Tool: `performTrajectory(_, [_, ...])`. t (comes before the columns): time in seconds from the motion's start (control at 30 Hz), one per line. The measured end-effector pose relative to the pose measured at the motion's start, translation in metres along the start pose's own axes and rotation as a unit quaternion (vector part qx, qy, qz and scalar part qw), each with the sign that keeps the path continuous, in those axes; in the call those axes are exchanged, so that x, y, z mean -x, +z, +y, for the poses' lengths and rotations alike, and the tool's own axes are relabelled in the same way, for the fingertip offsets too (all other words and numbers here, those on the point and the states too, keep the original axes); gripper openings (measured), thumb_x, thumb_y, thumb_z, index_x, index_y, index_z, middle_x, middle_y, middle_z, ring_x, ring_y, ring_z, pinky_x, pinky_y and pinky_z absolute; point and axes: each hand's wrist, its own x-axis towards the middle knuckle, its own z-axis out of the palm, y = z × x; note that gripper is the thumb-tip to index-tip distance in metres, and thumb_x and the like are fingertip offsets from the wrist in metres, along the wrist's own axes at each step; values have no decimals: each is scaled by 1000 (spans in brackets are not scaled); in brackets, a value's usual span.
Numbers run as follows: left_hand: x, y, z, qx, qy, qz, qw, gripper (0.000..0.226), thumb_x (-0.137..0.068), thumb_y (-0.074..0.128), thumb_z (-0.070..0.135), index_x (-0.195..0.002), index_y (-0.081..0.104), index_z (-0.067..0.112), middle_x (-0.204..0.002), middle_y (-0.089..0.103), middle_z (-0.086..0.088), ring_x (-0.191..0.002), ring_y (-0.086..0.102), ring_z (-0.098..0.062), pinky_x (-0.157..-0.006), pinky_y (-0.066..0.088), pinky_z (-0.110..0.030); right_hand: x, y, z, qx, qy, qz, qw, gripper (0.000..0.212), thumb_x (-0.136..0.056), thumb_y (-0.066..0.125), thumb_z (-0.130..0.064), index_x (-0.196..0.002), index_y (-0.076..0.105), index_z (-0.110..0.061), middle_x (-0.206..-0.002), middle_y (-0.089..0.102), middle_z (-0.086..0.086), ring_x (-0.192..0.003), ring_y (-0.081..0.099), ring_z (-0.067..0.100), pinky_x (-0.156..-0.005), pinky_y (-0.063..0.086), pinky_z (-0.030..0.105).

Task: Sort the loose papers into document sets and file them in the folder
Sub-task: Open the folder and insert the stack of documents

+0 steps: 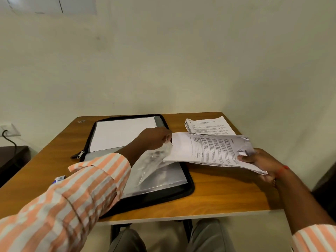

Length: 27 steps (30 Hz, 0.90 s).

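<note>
pinching the free edge of a clear plastic sleeve point(154, 162), the left hand point(156, 138) reaches across the body and lifts that edge off the pages under it. this seems meant to open a mouth facing right. the right hand point(261, 160) grips a set of printed papers point(209, 150) by its near right corner, thumb on top and fingers underneath. it holds the set almost flat and just above the tabletop point(218, 193). the set's left edge sits at the raised sleeve, right beside the left hand's fingertips; whether it has entered the pocket i cannot tell. the two hands are well apart, each clamped on its own thing, one opening and one feeding.

the sleeve belongs to a black zip folder point(189, 188) lying open and flat in the middle of the tabletop. its far half shows a white sheet point(121, 133) already behind plastic. the zip pull point(80, 154) hangs off the folder's left side.

a stack of loose papers point(211, 126) waits at the far right corner, near the right hand, so filing looks far from finished. the held set droops a little at its unsupported end, so its leading corners could catch on the sleeve's lip.

a small blue and white object point(59, 179) lies near the left sleeve cuff.
</note>
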Motion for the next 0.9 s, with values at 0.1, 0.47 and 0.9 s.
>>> performTrajectory(0.1, [-5, -6, -7, 15, -17, 21, 1000, 24, -93, 52, 11, -96, 62, 32, -98, 66, 8, -88, 62, -19, -73, 54, -37, -3, 3, -1, -19, 9, -4, 1000, 35, -91, 65, 2, -125, 63, 1, -107, 75, 16, -90, 72, 28, -79, 55, 34])
performTrajectory(0.47, [-23, -13, -14, 8, -23, 61, 998, 20, -99, 52, 8, -106, 66, 21, -100, 67, -1, -80, 56, -17, -57, 37, -25, -28, 3, -20, 53, 82, -30, 995, 19, -98, 54, 5, -116, 61, 3, -51, 61, 2, -35, 47, 6, -31, 33, 16])
performTrajectory(0.9, [7, 14, -6, 80, -38, -11, 996, 29, -96, 65, 25, -124, 60, 29, -119, 67, 10, -104, 62, -12, -78, 46, -25, -75, -7, -33, 166, 90, -106, 976, 23, -93, 68, -18, -116, 65, -12, -104, 77, 6, -93, 74, 24, -82, 58, 33])
